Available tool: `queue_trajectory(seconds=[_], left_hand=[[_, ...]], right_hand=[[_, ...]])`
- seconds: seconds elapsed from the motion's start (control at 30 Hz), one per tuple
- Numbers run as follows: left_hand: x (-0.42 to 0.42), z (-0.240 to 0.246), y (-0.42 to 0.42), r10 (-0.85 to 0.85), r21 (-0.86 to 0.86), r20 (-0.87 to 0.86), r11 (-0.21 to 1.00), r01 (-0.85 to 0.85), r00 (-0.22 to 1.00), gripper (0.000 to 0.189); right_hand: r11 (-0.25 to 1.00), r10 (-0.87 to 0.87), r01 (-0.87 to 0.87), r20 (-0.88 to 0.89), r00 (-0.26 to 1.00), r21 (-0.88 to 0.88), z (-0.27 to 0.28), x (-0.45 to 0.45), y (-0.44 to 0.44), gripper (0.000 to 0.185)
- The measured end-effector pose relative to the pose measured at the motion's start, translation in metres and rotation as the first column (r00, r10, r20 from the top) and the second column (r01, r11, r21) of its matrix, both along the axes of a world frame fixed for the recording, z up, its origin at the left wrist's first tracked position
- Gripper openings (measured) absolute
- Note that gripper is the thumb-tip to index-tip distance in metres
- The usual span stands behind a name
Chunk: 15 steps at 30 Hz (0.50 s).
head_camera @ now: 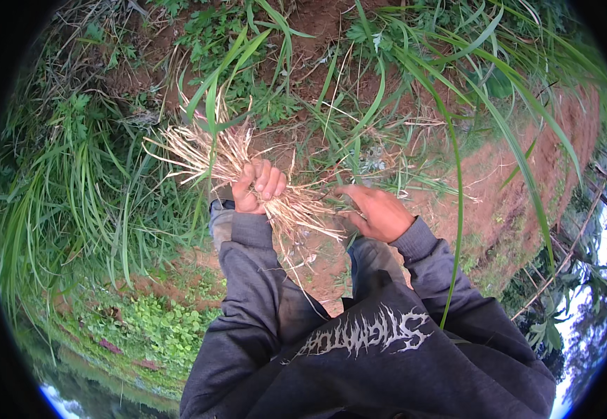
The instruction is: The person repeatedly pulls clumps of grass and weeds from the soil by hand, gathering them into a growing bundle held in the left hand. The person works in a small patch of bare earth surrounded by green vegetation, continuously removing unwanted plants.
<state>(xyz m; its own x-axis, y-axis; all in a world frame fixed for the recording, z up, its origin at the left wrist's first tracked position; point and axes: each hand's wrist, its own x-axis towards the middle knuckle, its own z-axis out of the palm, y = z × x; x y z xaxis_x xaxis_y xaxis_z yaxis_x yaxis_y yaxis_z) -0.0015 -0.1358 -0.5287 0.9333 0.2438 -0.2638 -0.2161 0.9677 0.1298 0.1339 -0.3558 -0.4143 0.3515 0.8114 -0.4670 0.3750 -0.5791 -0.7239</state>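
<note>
My left hand [259, 187] is closed around a bundle of dry, straw-coloured stalks [217, 152]. Their ends fan out at the upper left, and the other ends spread out on the right of the fist. Beside those right-hand ends is my right hand [379, 210], its thumb and forefinger apart with a gap between them. No held thing shows in it, though its other fingers are partly hidden. Whether its fingertips touch the loose stalk ends is hard to tell.
Tall green grass [88, 178] grows thickly on the left. Long grass blades [452, 157] arch across the view on the right. A bank of reddish soil [314, 21] with leafy weeds rises ahead. Low leafy plants [156, 324] spread at the lower left, and a thin pole [565, 262] leans at far right.
</note>
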Motion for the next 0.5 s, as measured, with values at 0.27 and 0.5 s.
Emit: queue_trajectory(seconds=[0.27,0.5], left_hand=[[-0.007,0.003,0.016,-0.156,0.088,-0.02,0.984,0.157,0.988,0.039],[-0.046,-0.01,0.075,0.47,-0.16,0.172,0.88,-0.446,0.866,0.03]], right_hand=[[0.997,0.063,-0.058,-0.116,0.991,0.042,0.01,0.015,0.013,0.022],[0.907,-0.336,0.31,0.048,0.94,0.285,0.023,0.101,0.088,0.021]])
